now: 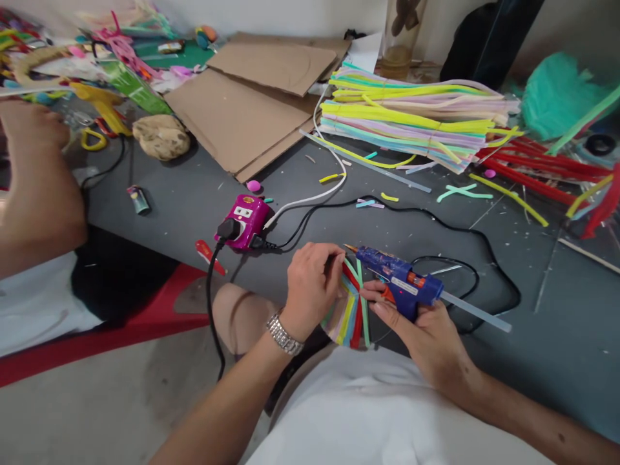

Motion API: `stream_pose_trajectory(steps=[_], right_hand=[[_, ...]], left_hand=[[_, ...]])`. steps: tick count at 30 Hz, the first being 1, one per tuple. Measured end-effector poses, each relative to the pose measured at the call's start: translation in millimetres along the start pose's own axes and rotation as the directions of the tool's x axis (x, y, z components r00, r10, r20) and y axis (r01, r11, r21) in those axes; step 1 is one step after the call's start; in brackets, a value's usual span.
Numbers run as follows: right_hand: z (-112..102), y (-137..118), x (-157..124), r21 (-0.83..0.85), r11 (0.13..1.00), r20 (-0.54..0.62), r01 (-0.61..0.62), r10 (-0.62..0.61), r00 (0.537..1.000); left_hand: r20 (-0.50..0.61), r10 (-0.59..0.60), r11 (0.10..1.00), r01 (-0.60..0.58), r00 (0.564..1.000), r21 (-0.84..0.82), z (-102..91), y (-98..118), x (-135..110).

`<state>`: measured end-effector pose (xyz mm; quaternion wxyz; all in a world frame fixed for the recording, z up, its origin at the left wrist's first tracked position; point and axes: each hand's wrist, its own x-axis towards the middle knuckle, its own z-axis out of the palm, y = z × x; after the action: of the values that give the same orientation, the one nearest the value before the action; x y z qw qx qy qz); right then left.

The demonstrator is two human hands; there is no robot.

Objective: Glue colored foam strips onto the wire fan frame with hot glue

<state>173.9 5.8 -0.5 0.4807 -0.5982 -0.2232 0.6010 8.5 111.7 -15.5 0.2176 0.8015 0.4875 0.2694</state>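
Note:
My right hand (431,329) grips a blue glue gun (394,276), a finger at its orange trigger. From its back sticks out a long translucent glue stick (477,311). The metal nozzle points left, close to my left fingertips. My left hand (314,284), with a silver watch on its wrist, is closed on the upper part of a fan-shaped piece of pipe cleaners (349,313) in green, red, yellow, blue and pink. Fingers of my right hand touch the piece's right side. What lies right under my left fingertips is hidden.
A magenta power socket (249,219) with black and white cables stands on the grey table. Behind lie cardboard sheets (256,110) and bundled pipe cleaners (407,119); red ones (533,171) are at right. A co-worker's arm (39,174) reaches beside a yellow glue gun (104,106).

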Motion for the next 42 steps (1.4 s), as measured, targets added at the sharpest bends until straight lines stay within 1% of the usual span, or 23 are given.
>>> stream_pose_trajectory(steps=[5,9,11,14,16,17,20,21,23,25,27,30,32,33,34,35,36,37,38,39,40,41,42], right_hand=[[0,0,0,-0.045,0.999,-0.005,0.011,-0.011,1.000],[-1,-2,0,-0.061,0.998,0.020,0.017,-0.016,1.000],[-1,-2,-1,-0.048,0.999,0.024,0.013,-0.011,1.000],[0,-2,-1,-0.022,1.000,0.013,0.012,-0.012,1.000],[-1,-2,-1,-0.022,1.000,0.018,0.019,-0.018,1.000],[-1,-2,-1,-0.028,0.999,0.027,0.021,-0.021,0.999],[-3,-3,-1,-0.044,0.999,0.057,0.022,-0.020,0.998],[-4,-4,-1,-0.045,0.999,0.065,0.021,-0.018,0.998],[-4,-4,-1,-0.043,0.999,0.072,0.029,-0.026,0.997],[-3,-4,-1,-0.036,0.998,0.076,0.045,-0.042,0.996],[-4,-4,-2,-0.052,0.997,0.084,0.062,-0.058,0.995],[-9,-4,-4,-0.162,0.980,0.087,0.118,-0.105,0.991],[-18,-7,-6,-0.292,0.938,0.068,0.185,-0.173,0.983],[-24,-10,-6,-0.384,0.890,0.081,0.246,-0.233,0.969],[-30,-14,-5,-0.483,0.812,0.121,0.328,-0.309,0.943],[-37,-17,-4,-0.577,0.698,0.189,0.425,-0.392,0.900],[-43,-22,-2,-0.649,0.553,0.279,0.523,-0.466,0.839],[-49,-25,1,-0.691,0.396,0.366,0.605,-0.530,0.765],[-53,-29,4,-0.712,0.248,0.439,0.657,-0.573,0.692],[-57,-32,7,-0.724,0.122,0.496,0.679,-0.593,0.634],[-60,-34,11,-0.731,0.016,0.538,0.682,-0.600,0.592],[-61,-35,14,-0.735,-0.071,0.575,0.674,-0.593,0.564],[-62,-37,17,-0.735,-0.141,0.606,0.663,-0.575,0.550]], left_hand=[[0.078,-0.150,0.974,0.161,0.986,-0.158,-6.3,2,4],[0.147,-0.192,0.932,0.228,0.970,-0.281,-10.8,5,6],[0.171,-0.210,0.920,0.254,0.963,-0.299,-12.2,6,6],[0.216,-0.273,0.907,0.326,0.938,-0.266,-16.2,6,7],[0.297,-0.324,0.873,0.404,0.898,-0.272,-22.0,5,12],[0.359,-0.340,0.844,0.450,0.869,-0.291,-25.8,4,16],[0.576,-0.317,0.744,0.575,0.753,-0.341,-38.2,0,32],[0.630,-0.301,0.721,0.604,0.715,-0.341,-41.6,-1,37],[0.689,-0.295,0.690,0.647,0.661,-0.325,-46.0,-4,46],[0.712,-0.310,0.667,0.678,0.630,-0.310,-47.5,-6,51],[0.718,-0.331,0.650,0.699,0.613,-0.297,-47.3,-7,54],[0.712,-0.378,0.609,0.739,0.591,-0.290,-45.8,-9,55],[0.714,-0.402,0.568,0.768,0.573,-0.296,-44.9,-12,56],[0.718,-0.408,0.550,0.779,0.564,-0.299,-44.5,-13,57],[0.724,-0.410,0.538,0.788,0.554,-0.299,-44.2,-15,57],[0.732,-0.408,0.531,0.794,0.546,-0.296,-44.1,-16,58],[0.738,-0.404,0.528,0.797,0.540,-0.294,-44.1,-17,58],[0.745,-0.398,0.527,0.798,0.535,-0.292,-44.3,-18,59],[0.748,-0.394,0.525,0.799,0.534,-0.293,-44.6,-19,59],[0.751,-0.389,0.522,0.800,0.533,-0.297,-45.1,-20,59],[0.752,-0.387,0.520,0.800,0.534,-0.300,-45.6,-20,60],[0.752,-0.384,0.518,0.799,0.536,-0.305,-46.3,-20,60],[0.754,-0.380,0.517,0.799,0.535,-0.307,-47.0,-21,61]])
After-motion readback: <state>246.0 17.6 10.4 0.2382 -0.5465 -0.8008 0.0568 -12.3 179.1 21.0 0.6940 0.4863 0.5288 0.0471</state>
